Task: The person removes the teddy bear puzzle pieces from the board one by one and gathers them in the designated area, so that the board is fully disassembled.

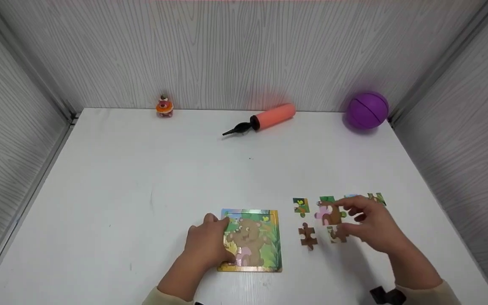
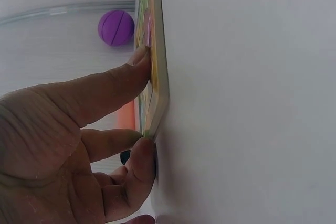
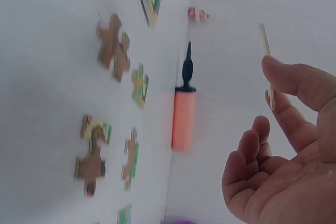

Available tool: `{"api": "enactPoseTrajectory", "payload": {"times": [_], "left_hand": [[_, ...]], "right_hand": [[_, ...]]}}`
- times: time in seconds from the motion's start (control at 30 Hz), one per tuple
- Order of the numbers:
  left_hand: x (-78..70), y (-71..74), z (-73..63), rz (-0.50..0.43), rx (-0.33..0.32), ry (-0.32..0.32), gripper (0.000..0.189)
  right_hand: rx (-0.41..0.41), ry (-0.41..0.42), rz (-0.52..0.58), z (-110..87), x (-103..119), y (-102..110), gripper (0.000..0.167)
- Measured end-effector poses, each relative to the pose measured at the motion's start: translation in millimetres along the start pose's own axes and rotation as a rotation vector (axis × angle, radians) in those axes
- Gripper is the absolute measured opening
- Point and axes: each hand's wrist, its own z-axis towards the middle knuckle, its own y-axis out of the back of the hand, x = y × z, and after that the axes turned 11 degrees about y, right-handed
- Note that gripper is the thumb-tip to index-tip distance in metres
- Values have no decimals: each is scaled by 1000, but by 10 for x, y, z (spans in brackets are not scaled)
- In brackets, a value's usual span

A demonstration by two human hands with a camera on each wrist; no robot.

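My left hand (image 1: 207, 243) grips the left side of a square bear jigsaw board (image 1: 278, 243) lying flat. In the left wrist view, the thumb (image 2: 126, 80) presses on its face while curled fingers meet its edge. Right of the board, my right hand (image 1: 371, 224) pinches a brown and pink jigsaw piece (image 1: 331, 214) between thumb and forefinger. That piece appears edge-on above the table in the right wrist view. Below and around it lie loose pieces, among them a brown piece (image 1: 308, 236), a green piece (image 1: 300, 205) and a brown-white piece (image 1: 338, 234), partly hidden.
Along the back wall are a small toy figure (image 1: 164, 106), an orange hand pump (image 1: 274, 116) with a black nozzle, and a purple ball (image 1: 367, 110). Another loose piece (image 1: 377, 198) lies beyond my right hand. Pale walls enclose the white table (image 1: 100, 190).
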Motion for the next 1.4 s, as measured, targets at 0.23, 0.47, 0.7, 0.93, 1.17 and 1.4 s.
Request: {"api": "enactPoseTrajectory", "payload": {"times": [0.23,0.47,0.7,0.93,1.17,1.4], "left_hand": [[18,7,7,17,1,0,100],[13,-12,13,22,21,2,100],[7,13,5,35,22,8,101],[23,4,4,40,20,-12,102],[29,3,3,45,17,-20,102],[27,0,0,53,22,-23,102]], "right_hand": [[-112,7,13,-112,-261,382,46],[-114,-48,-21,-246,-601,660,47],[-55,-177,-50,-399,-1024,780,52],[6,-304,-66,-516,-1269,789,56],[83,-395,-112,-553,-1403,836,59],[144,-402,-171,-592,-1487,851,56]]}}
